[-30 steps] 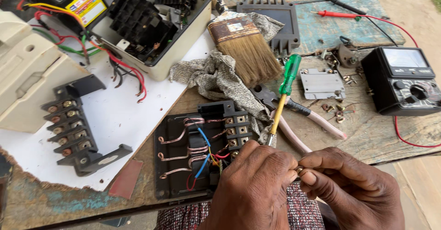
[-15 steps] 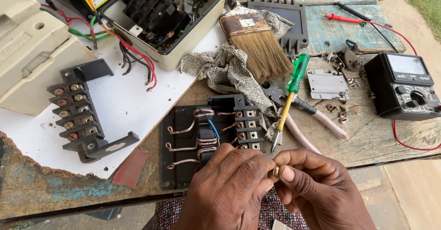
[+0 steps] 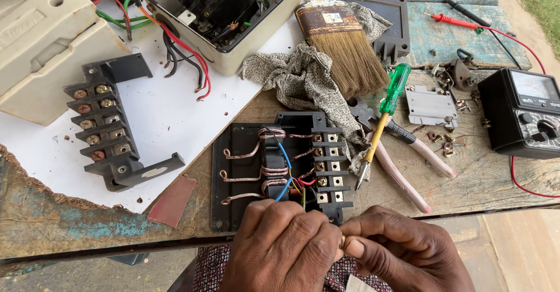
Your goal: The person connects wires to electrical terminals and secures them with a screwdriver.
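Small brass part (image 3: 343, 243), barely showing, sits pinched between the fingertips of the left hand (image 3: 280, 248) and the right hand (image 3: 402, 251), both closed on it at the near edge of the black coil board (image 3: 274, 172), just below that board's lower right corner. The left hand's knuckles cover the near end of the board, hiding its lower wires; what kind of part it is cannot be told. Just right of the board lies a green-handled screwdriver (image 3: 382, 114), its tip pointing down toward the hands, crossing pink-handled pliers (image 3: 408, 163). Above the board a crumpled patterned rag (image 3: 303, 82) spreads, with a wide paintbrush (image 3: 344, 47) resting on it. Far right of the board stands a black analog multimeter (image 3: 525, 114), with a small metal plate (image 3: 430, 105) and loose screws (image 3: 446, 146) between. Left of the board a black terminal block (image 3: 108, 126) lies on white paper (image 3: 175, 105), and a reddish card (image 3: 172, 201) lies by the board's lower left corner.
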